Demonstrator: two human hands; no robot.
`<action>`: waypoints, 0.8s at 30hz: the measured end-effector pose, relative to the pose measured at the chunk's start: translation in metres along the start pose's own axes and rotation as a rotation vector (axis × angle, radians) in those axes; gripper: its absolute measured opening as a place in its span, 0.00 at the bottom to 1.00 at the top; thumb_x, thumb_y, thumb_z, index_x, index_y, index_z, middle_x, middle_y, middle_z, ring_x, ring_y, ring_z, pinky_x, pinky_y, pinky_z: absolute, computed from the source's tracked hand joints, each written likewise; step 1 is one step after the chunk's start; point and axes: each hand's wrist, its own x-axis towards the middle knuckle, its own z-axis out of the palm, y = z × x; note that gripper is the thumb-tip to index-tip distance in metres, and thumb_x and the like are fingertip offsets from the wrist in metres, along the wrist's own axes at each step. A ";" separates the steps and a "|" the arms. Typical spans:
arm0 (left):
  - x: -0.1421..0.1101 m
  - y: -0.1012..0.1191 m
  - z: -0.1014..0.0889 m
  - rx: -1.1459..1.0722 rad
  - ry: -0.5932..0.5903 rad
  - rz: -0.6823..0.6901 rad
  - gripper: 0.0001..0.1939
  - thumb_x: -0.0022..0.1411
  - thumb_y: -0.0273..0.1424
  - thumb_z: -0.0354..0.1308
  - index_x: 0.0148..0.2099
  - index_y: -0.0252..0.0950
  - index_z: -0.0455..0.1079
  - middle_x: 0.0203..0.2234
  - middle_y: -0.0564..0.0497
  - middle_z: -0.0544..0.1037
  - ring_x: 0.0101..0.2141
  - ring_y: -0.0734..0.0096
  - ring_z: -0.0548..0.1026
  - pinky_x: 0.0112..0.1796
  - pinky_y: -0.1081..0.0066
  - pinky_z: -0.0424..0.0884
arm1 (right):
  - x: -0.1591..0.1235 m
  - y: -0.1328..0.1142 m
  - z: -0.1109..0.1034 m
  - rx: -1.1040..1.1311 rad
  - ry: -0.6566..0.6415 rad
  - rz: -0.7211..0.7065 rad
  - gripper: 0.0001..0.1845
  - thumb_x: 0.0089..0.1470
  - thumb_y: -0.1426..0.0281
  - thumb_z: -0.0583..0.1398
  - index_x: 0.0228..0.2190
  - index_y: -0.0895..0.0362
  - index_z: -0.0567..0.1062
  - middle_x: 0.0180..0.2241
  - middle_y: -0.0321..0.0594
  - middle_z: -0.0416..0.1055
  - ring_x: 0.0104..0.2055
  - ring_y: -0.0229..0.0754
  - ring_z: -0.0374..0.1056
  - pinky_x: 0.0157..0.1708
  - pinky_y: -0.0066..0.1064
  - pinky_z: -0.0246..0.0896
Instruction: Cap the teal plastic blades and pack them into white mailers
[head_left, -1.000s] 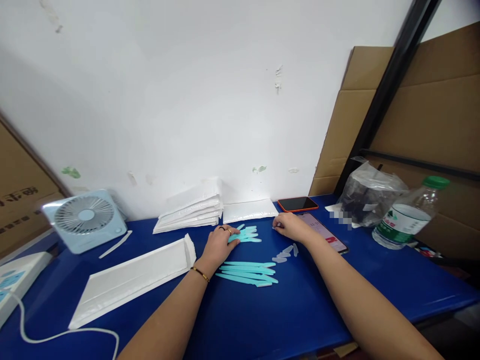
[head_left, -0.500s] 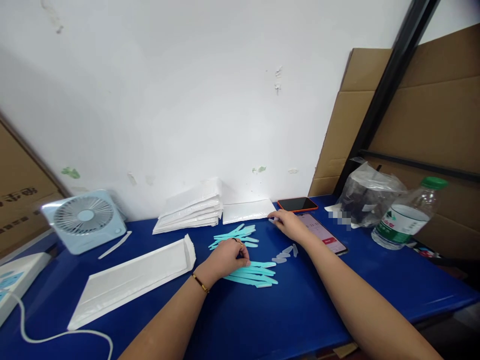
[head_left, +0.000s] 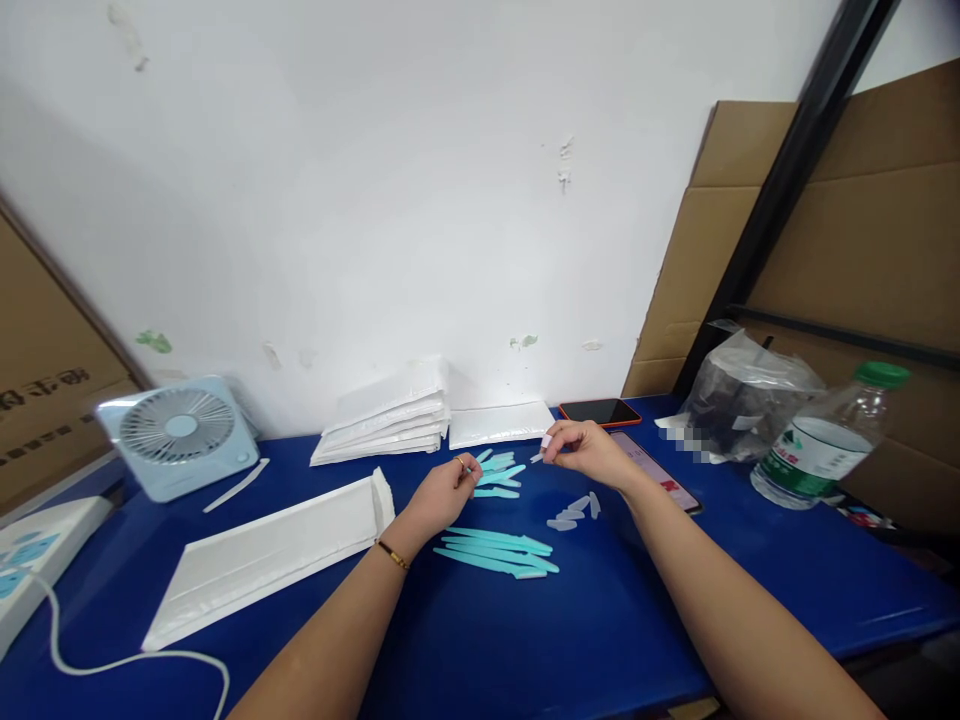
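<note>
Sticks [head_left: 499,553] on table [head_left: 585,630], covers [head_left: 572,514] to their right, fan [head_left: 181,427] left, bottle [head_left: 817,455] right

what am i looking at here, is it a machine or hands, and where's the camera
No machine: these are a person's bare hands, seen by a camera worn on the head, looking forward and down. The right hand pinches what looks like a small translucent plastic piece; similar loose ones lie nearby. The left hand is at the farther group of slim turquoise plastic sticks; whether it grips one is unclear. The blue table also bears white rectangular envelopes and a square pale-blue fan.
</note>
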 end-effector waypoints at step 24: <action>-0.004 0.006 0.001 0.277 0.116 0.099 0.10 0.54 0.36 0.55 0.38 0.41 0.70 0.37 0.50 0.73 0.41 0.63 0.68 0.41 0.68 0.60 | -0.009 -0.023 -0.002 -0.274 -0.359 -0.005 0.07 0.39 0.67 0.66 0.26 0.53 0.79 0.34 0.37 0.67 0.34 0.38 0.66 0.32 0.26 0.61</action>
